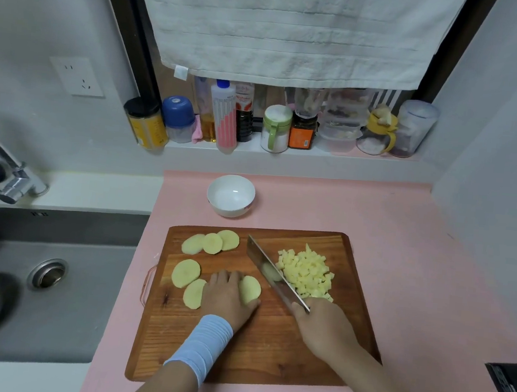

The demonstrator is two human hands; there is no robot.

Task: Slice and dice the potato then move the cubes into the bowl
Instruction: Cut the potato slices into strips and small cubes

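White bowl (230, 209) beyond board (236, 351), potato cubes (306, 273) on it; left hand (228, 297) flat on slice (249, 289), right hand (323, 328) round knife (263, 262).

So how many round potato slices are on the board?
6. Three slices overlap at the back left of the board; two lie nearer; one is partly under the left hand. The hand may hide more.

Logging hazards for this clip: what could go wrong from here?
The left hand rests on a potato slice close beside the cleaver held by the right hand; a chop could nick fingers. The potato cubes are piled near the right edge of the cutting board; sweeping could scatter them.
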